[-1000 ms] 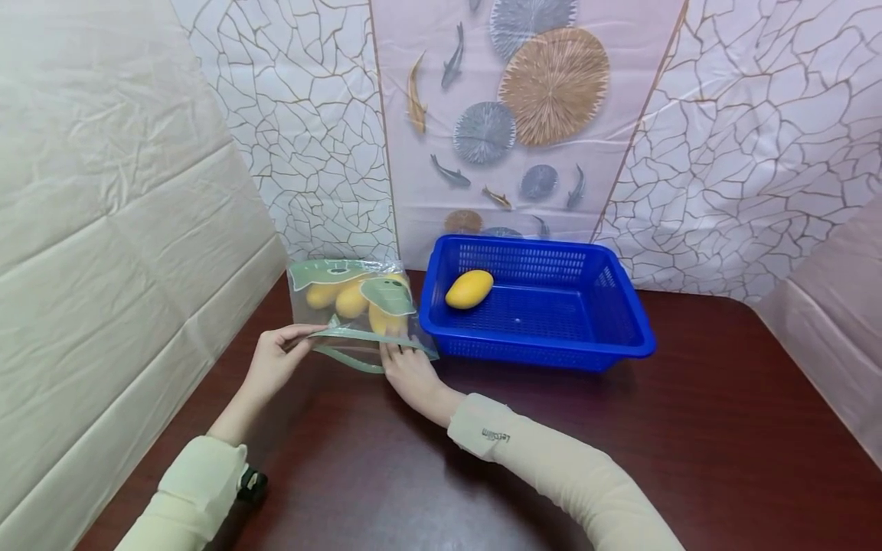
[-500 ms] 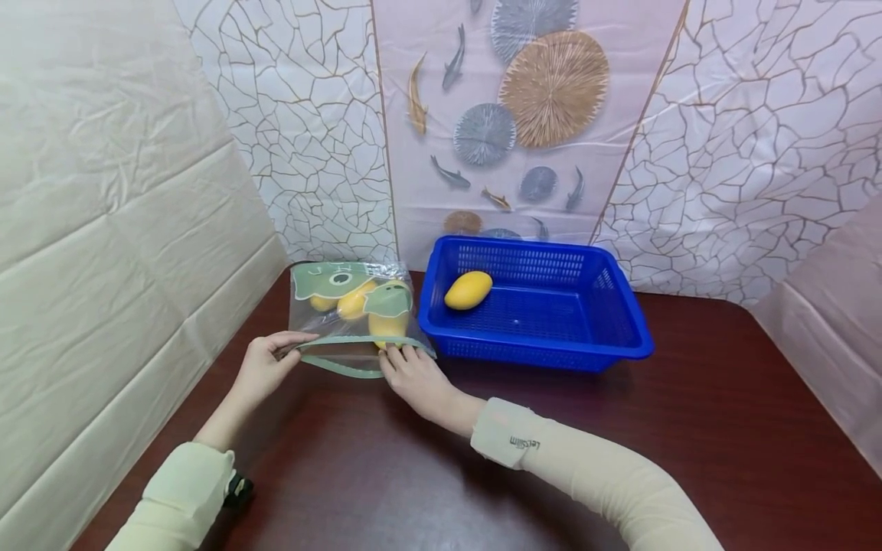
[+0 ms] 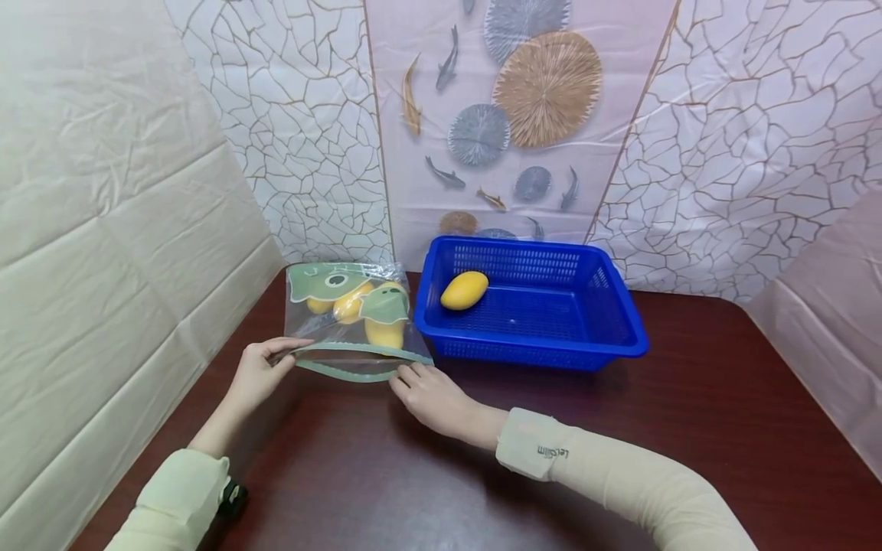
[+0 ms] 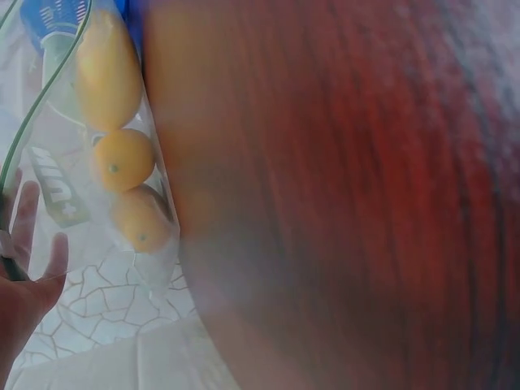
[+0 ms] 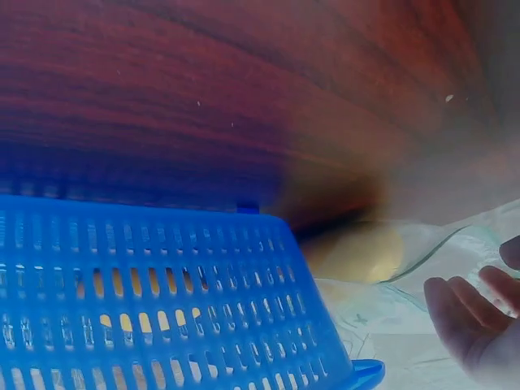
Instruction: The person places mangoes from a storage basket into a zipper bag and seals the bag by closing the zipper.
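Observation:
A clear zip bag with green fish-like prints lies on the table at the left. Its green-edged mouth gapes toward me. Inside it are three yellow mangoes, also seen through the plastic in the left wrist view as a mango. My left hand pinches the left end of the bag's mouth. At the right end, my right hand has loosely bent fingers touching the rim. Its fingers hold no mango; the thumb is mostly out of frame in the right wrist view.
A blue perforated basket stands just right of the bag, with one yellow mango at its left end. The brown table runs to patterned cloth walls behind and cream cloth at the left.
My right hand has drawn back out of the bag's mouth toward me and right, leaving a mango inside. My left hand has shifted slightly left and down, still pinching the rim.

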Available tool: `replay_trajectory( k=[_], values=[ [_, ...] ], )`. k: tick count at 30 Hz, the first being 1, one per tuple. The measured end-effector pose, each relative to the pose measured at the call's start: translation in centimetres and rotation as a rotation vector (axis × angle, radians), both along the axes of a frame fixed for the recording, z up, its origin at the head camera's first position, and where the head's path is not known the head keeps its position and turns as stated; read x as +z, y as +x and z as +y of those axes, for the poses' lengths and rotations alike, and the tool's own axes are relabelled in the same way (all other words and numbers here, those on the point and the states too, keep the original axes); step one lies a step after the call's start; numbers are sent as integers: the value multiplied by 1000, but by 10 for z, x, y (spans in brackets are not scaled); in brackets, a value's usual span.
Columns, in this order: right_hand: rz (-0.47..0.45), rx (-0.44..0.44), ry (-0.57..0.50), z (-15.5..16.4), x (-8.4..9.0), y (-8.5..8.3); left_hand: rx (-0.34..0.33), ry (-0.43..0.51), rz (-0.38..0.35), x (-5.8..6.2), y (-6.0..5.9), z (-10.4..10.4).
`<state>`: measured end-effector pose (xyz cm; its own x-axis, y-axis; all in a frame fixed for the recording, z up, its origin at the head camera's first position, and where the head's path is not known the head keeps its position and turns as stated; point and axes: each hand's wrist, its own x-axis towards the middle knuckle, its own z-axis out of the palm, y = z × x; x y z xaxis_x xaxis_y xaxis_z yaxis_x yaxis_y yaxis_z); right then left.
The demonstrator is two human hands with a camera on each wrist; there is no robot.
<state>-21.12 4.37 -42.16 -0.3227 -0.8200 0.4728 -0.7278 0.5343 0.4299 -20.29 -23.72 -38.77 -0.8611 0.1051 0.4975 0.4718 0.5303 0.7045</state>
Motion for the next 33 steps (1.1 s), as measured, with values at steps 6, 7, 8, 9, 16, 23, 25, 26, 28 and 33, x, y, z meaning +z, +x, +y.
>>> replay_trajectory(
  k=[6,7,8,9,16,23,25,26,28,33],
  values=[
    [-13,115,-57,11,11,0,5,0,4,-2,0,-1],
    [-16,127,-72,13,14,-1,3,2,0,-2,0,-1],
    [-20,137,-86,14,16,-2,2,3,-4,-2,0,-1],
    [-28,147,-103,16,20,-2,-1,6,-11,-2,0,-1],
    [-79,137,-171,24,41,-7,-12,27,-32,-3,1,-3],
    [-104,74,-199,34,58,-14,-3,16,-49,-2,4,-2],
    [-112,54,-198,37,63,-18,-11,25,-57,-2,4,-2],
    [-120,43,-197,39,66,-20,-16,29,-58,-3,3,-3],
    [-170,6,-205,42,71,-24,-29,36,-59,-7,0,-5],
    [-399,-144,-280,48,84,-36,-50,46,-70,-26,-9,-16]
  ],
)
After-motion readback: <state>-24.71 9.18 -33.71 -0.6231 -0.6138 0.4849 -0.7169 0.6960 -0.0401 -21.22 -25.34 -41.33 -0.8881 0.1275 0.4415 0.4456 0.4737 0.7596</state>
